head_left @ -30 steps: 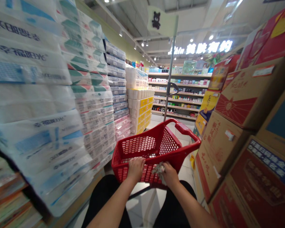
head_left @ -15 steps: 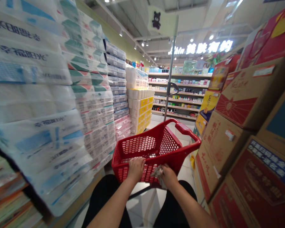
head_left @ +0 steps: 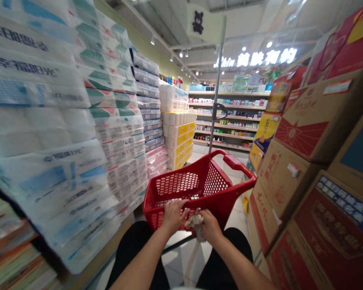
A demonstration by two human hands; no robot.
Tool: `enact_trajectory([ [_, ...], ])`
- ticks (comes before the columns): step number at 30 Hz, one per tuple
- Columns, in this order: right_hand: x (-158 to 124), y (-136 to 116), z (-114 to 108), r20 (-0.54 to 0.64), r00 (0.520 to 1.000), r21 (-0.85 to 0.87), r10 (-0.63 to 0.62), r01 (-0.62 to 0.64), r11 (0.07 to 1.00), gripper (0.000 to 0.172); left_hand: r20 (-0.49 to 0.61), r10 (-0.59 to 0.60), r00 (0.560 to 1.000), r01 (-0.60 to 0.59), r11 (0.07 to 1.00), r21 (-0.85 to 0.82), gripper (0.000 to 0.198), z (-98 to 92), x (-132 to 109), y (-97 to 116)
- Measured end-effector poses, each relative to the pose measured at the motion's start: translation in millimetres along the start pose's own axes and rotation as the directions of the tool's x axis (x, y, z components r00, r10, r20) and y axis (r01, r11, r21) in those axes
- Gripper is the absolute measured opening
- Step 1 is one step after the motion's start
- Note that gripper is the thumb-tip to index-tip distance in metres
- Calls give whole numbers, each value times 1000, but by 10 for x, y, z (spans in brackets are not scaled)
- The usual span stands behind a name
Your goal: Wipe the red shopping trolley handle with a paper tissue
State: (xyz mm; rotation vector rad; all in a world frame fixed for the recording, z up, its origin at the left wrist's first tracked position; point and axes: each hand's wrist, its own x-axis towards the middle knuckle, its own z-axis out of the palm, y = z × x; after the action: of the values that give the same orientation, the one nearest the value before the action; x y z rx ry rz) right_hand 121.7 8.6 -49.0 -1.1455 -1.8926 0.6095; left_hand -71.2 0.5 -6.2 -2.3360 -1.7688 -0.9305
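Note:
A red plastic shopping basket cart (head_left: pixel 199 181) stands in the aisle straight ahead. My left hand (head_left: pixel 173 214) rests on its near rim with the fingers curled over the edge. My right hand (head_left: pixel 210 226) is just right of it at the same rim, closed round a small crumpled, pale wad (head_left: pixel 195 220) that I cannot identify. The two hands nearly touch. A thin metal pole (head_left: pixel 217 94) with a bear flag (head_left: pixel 204 23) rises from the cart's far side.
Tall stacks of wrapped tissue packs (head_left: pixel 63 121) wall the left side. Cardboard and red cartons (head_left: pixel 314 153) are piled close on the right. The tiled aisle floor (head_left: pixel 199 155) runs ahead to product shelves (head_left: pixel 230 121) under a lit sign.
My right hand has moved left along the rim toward my left hand, carrying the wad. The view has tipped very slightly.

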Motion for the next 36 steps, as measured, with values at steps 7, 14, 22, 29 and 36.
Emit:
enact_trajectory([
  [7,52,-234,239,-109,989,124,-99,113,986,40,74,33,997,-30,998,-48,44,-49,-22,-20],
  [14,161,-389,320,-122,991,300,-54,89,950,41,83,47,995,-41,996,-73,45,-59,-31,-31],
  [22,259,-276,272,-183,981,289,-57,109,951,43,100,10,995,1,993,-118,41,-55,23,-23],
  [29,338,-284,110,-184,958,169,-218,250,954,60,42,62,997,-47,955,-292,43,66,84,51],
  [36,382,-372,-146,-40,950,-22,-311,310,950,53,87,10,996,25,922,-387,19,-27,277,226],
])
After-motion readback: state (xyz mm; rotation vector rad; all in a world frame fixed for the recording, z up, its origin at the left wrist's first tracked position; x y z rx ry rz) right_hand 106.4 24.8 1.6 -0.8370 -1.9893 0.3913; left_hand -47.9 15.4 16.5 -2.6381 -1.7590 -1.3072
